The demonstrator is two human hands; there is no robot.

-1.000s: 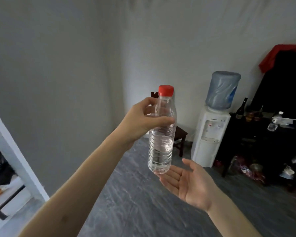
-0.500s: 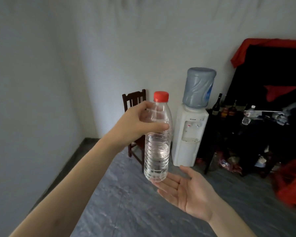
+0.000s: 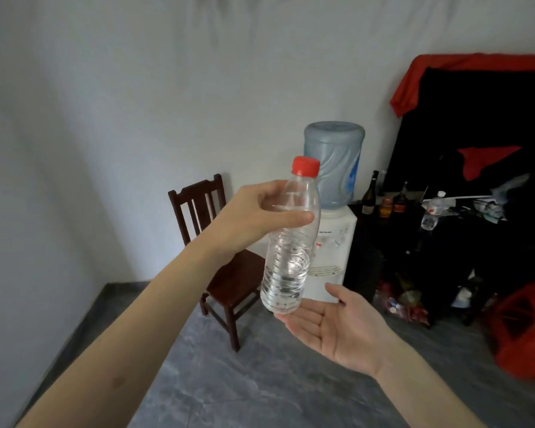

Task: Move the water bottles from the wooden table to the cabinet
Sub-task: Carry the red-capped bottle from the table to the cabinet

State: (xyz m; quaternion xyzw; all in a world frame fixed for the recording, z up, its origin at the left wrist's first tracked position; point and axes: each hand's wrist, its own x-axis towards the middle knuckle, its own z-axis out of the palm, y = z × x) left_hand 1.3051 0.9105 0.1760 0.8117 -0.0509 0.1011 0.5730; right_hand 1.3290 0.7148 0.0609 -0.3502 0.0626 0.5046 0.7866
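Left hand (image 3: pixel 254 216) fingers wrap the water bottle (image 3: pixel 288 242) at its shoulder, carrying it upright; right hand (image 3: pixel 337 329) flat, fingers wide under its base, likely as a catch.

This looks like a plain room in a home, bare and used partly for storage, with unadorned white walls and a grey stone-patterned floor (image 3: pixel 260 381). A dark wooden chair (image 3: pixel 217 264) stands by the wall beside a white water dispenser (image 3: pixel 328 251) topped with a large blue jug (image 3: pixel 334 162). To the right, a dark counter (image 3: pixel 445 242) carries glass liquor bottles (image 3: pixel 383 200) and a small plastic bottle (image 3: pixel 431 211), with black and red cloth (image 3: pixel 476 118) draped behind it, bagged clutter underneath and a red plastic stool (image 3: pixel 525 329) nearby.
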